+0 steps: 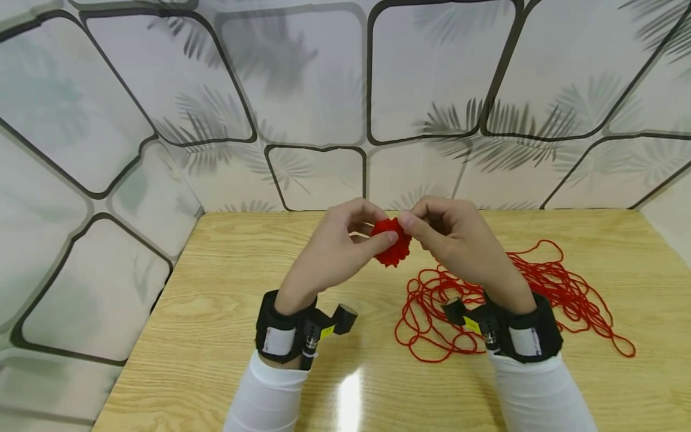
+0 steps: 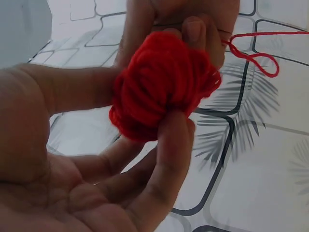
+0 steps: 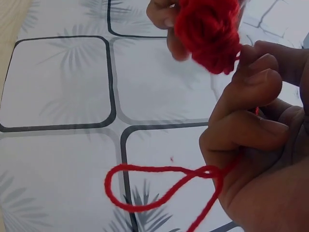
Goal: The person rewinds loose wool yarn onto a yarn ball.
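A small wound ball of red yarn (image 1: 390, 255) is held up above the table between both hands. My left hand (image 1: 337, 246) pinches it between thumb and fingers, as the left wrist view shows with the yarn ball (image 2: 161, 87) close up. At the ball's right side, my right hand (image 1: 459, 240) pinches the yarn with thumb and index finger. In the right wrist view the other fingers of the right hand (image 3: 256, 121) are curled, and a strand of yarn (image 3: 145, 167) leaves the palm in a twisted loop. The exact pinch point on the yarn is partly hidden.
A loose tangle of red yarn (image 1: 561, 288) lies on the wooden table (image 1: 216, 312), beneath and to the right of the right forearm. Behind the table stands a wall (image 1: 318, 90) with a stone and leaf pattern. Both wrists wear black straps with small cameras.
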Demonstrator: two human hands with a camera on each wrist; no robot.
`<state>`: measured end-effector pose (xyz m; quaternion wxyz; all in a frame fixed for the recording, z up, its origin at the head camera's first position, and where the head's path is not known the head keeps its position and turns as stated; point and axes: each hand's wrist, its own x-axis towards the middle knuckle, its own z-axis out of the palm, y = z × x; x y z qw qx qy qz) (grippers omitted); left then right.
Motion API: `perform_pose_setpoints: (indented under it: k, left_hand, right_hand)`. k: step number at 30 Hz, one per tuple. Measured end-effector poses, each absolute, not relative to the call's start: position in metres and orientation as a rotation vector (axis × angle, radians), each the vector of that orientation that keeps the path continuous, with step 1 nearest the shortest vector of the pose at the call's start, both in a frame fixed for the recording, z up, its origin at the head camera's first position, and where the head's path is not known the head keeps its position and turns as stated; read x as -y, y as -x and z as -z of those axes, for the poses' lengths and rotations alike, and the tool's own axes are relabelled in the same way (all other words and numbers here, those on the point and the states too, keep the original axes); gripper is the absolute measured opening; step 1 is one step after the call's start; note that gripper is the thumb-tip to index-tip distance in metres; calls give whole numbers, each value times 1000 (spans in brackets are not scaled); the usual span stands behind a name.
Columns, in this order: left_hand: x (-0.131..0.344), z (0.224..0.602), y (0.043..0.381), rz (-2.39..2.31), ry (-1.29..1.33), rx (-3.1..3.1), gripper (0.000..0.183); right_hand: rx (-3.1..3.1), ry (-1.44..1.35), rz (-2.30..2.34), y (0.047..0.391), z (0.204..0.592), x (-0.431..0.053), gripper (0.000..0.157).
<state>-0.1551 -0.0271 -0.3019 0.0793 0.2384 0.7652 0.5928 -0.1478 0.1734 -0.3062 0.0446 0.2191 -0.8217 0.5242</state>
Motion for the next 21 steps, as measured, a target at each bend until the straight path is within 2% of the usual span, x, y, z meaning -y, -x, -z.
perform_pose_setpoints:
  k: [11, 16, 21]
  left_hand:
    - [27, 304, 159, -2142, -632, -2280, 27]
    - [26, 291, 150, -2164, -715, -2220, 30]
    - [27, 286, 147, -2050, -880, -2245, 24]
  right_hand:
    - [2500, -740, -1463, 140, 304, -168, 12]
    - [2471, -676, -1480, 140, 303, -167, 13]
    - [2341, -615, -1541, 144, 304, -170, 15]
